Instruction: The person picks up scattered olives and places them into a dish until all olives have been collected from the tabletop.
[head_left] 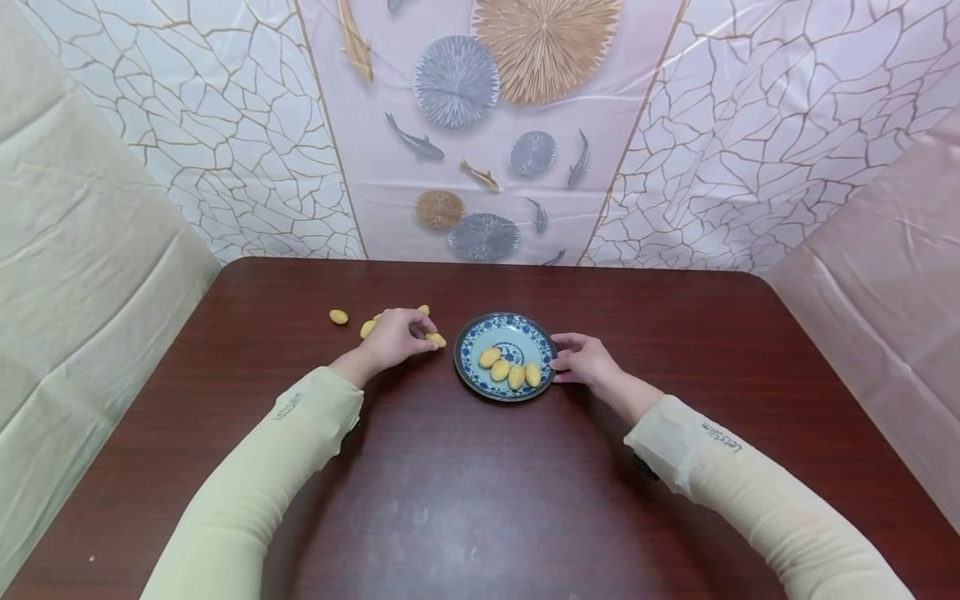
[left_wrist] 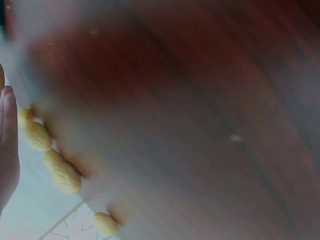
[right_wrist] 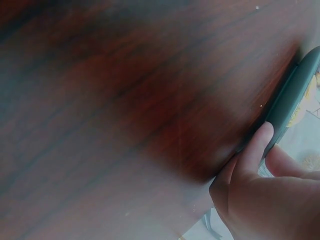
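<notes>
Near the middle of the table lies a round plate (head_left: 507, 321), blue and white with a dark rim. Several small yellow oval pieces (head_left: 500, 370) with a rough skin rest on its near part. My left hand (head_left: 397, 337) pinches another yellow piece (head_left: 437, 340) between thumb and fingers, a little left of the plate. My right hand (head_left: 587, 362) holds the plate's right rim. In the right wrist view its thumb (right_wrist: 257, 142) lies against the dark outer edge. More yellow pieces (left_wrist: 66, 177) lie beside and beyond the left hand, partly hidden by it in the head view.
One yellow piece (head_left: 338, 317) lies apart at the far left of the dark wooden table (head_left: 450, 500). A patterned cloth backdrop (head_left: 480, 150) stands behind the table, with pale cloth walls on both sides.
</notes>
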